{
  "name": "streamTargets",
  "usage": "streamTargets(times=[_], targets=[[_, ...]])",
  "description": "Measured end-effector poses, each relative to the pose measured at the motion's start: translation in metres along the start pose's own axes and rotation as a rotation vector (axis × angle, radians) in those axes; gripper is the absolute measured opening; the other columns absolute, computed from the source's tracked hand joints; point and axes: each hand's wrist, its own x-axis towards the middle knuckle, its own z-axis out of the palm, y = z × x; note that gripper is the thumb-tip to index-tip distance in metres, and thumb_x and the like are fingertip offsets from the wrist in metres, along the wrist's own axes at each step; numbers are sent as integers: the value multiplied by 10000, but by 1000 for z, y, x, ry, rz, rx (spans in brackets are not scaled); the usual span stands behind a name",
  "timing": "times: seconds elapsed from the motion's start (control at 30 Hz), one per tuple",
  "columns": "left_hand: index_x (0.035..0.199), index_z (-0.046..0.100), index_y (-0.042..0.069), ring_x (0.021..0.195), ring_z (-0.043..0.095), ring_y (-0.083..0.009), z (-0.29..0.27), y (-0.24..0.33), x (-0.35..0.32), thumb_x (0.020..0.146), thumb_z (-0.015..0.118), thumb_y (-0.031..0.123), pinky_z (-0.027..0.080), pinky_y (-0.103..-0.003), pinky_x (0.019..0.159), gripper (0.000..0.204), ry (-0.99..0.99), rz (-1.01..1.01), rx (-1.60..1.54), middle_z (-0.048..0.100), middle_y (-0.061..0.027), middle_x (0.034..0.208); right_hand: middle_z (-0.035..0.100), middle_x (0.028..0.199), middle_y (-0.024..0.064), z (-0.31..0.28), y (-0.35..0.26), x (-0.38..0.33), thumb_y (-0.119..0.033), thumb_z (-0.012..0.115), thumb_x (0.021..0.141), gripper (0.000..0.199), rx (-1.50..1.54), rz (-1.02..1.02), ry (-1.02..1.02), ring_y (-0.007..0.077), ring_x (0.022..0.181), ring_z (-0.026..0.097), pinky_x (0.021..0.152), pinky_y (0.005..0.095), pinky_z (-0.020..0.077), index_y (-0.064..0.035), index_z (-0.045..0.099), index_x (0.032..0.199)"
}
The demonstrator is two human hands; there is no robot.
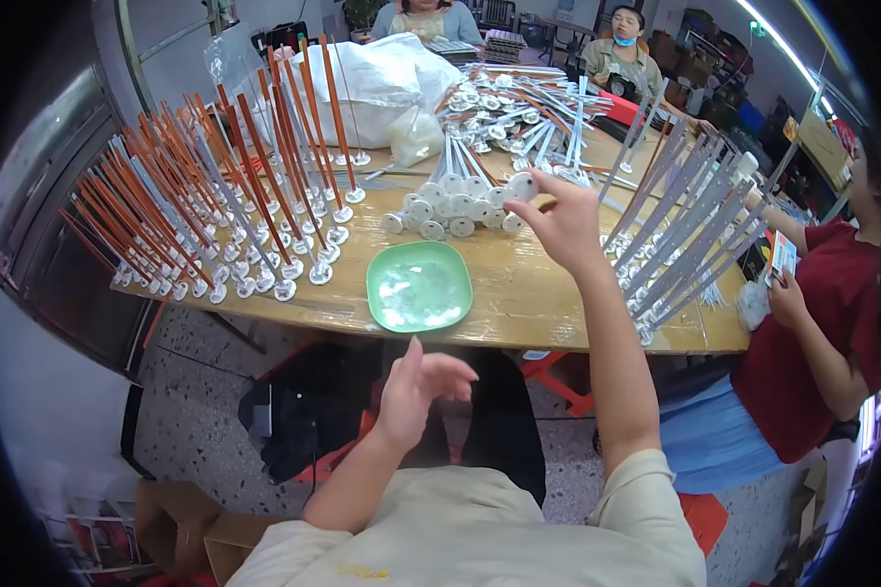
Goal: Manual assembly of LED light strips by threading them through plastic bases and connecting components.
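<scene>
My right hand (564, 223) reaches over the table, thumb and forefinger pinched on a white round disc (521, 186). Just left of it lies a pile of similar white discs (450, 205), with pale strips running back from them. My left hand (416, 393) is held in front of the table's near edge, fingers loosely stretched and nothing in it. Between that hand and the pile sits a light green square plate (373, 286). Its bottom looks shiny; whether a clear liquid or film lies in it I cannot tell.
Orange and grey strips (255, 166) stand upright on white disc bases at the left; grey ones (680, 210) stand at the right. Behind are a white plastic bag (372, 83) and heaped strips (529, 108). A person in red (812, 303) stands at right; two others are beyond the table.
</scene>
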Motion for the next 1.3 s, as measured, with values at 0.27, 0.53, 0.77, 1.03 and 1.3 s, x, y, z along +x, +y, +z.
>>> streamTargets(times=[0.27, 0.53, 0.77, 1.03, 1.3], targets=[[849, 688, -24, 718, 628, -166, -28, -1, -20, 1045, 218, 460, 494, -292, 717, 703, 120, 83, 29, 679, -100, 783, 704, 854, 187, 54, 49, 51, -259, 799, 754, 467, -208, 38, -157, 241, 707, 696, 661, 327, 519, 11, 667, 1112], [846, 662, -35, 726, 614, -187, -18, -10, -21, 1040, 216, 460, 497, -312, 734, 694, 92, 79, 91, 654, -120, 775, 678, 835, 204, 65, 40, 39, -262, 791, 728, 410, -130, -32, -62, 367, 822, 660, 724, 430, 514, -21, 679, 1039], [836, 657, -63, 705, 614, -175, -1, -11, -26, 1036, 317, 364, 494, -298, 700, 581, 99, 135, 205, 646, -119, 756, 656, 1098, 170, 73, 42, 17, -309, 802, 714, 560, -306, -75, 13, 353, 1020, 617, 918, 416, 493, -77, 633, 1195], [912, 664, -58, 755, 613, -113, 30, -8, 0, 912, 612, 22, 496, -237, 701, 96, 29, 238, 396, 661, -74, 836, 603, 711, 149, 21, 0, -128, -65, 633, 849, 72, -131, -24, 298, 340, 629, 591, 567, 430, 455, -17, 601, 806], [916, 724, 10, 688, 684, -158, 115, -10, 189, 805, 714, 133, 525, -278, 679, 166, 117, 621, 767, 719, -98, 794, 558, 612, 91, 2, 29, -163, -141, 665, 821, 168, -392, 45, 289, 294, 559, 579, 504, 404, 449, -61, 565, 712]])
